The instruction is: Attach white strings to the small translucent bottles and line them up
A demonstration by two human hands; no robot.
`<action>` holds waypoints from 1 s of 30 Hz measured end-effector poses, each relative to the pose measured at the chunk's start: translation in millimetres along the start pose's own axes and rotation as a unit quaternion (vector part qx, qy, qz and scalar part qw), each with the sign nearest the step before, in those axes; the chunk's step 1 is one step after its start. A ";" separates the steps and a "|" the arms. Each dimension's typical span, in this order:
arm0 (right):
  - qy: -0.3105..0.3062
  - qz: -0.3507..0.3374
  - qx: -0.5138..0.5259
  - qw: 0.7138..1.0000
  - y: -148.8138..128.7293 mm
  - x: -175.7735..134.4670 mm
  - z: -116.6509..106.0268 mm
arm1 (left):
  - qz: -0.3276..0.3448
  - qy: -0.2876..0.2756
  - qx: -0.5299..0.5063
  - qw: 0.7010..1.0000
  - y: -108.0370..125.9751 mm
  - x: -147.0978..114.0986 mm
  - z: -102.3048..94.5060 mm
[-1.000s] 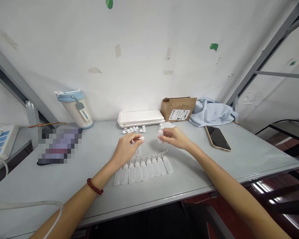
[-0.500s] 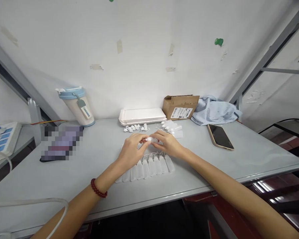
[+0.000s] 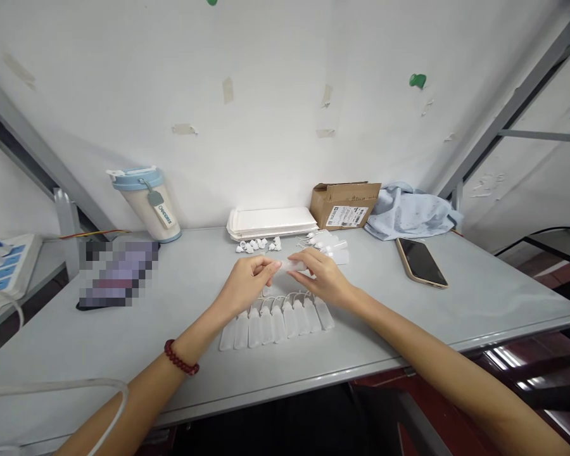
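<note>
Above the middle of the table, my right hand is closed on a small translucent plastic bottle, held on its side between thumb and fingers. My left hand pinches at the bottle's left end, its fingertips covering the white cap there. Below my hands lies a row of several similar bottles, side by side, with thin looped strips at their tops. More bottles lie just behind my right hand. Loose small white caps are gathered beyond my left hand.
White flat trays and a cardboard box stand against the wall, with a blue cloth beside them. A phone lies at right. A tumbler and a blurred-out item are at left. A cable crosses front left.
My left hand has shifted slightly left and down, and its fingertips now cover the white cap that showed between the hands. My right hand keeps hold of the bottle.
</note>
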State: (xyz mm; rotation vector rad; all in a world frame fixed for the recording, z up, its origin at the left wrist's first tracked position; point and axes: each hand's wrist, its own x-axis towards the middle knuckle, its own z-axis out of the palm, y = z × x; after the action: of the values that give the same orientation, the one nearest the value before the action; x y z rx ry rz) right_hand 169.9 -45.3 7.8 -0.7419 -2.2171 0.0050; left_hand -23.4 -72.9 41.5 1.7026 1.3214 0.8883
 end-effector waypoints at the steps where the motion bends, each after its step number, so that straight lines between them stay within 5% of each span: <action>1: 0.014 -0.009 -0.001 1.000 -0.6 0.3 -0.3 | -0.010 -0.004 -0.009 1.000 0.2 0.2 -0.7; 9: 0.038 -0.041 0.041 0.998 -4.1 0.9 -3.1 | -0.034 -0.064 -0.069 0.995 -3.5 0.6 -2.7; 23: -0.032 0.107 0.187 0.976 -8.3 3.1 -9.7 | -0.041 -0.141 -0.060 0.987 -3.9 -0.3 -11.8; 30: -0.044 0.151 0.208 0.965 -10.4 3.2 -9.4 | -0.017 -0.087 -0.038 0.995 -2.4 -0.7 -9.8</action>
State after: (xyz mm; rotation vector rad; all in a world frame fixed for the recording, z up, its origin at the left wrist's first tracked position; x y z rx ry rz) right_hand 169.4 -54.4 18.9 -0.8410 -2.0629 0.6450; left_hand -33.2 -71.6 43.7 1.6543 1.1806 0.7437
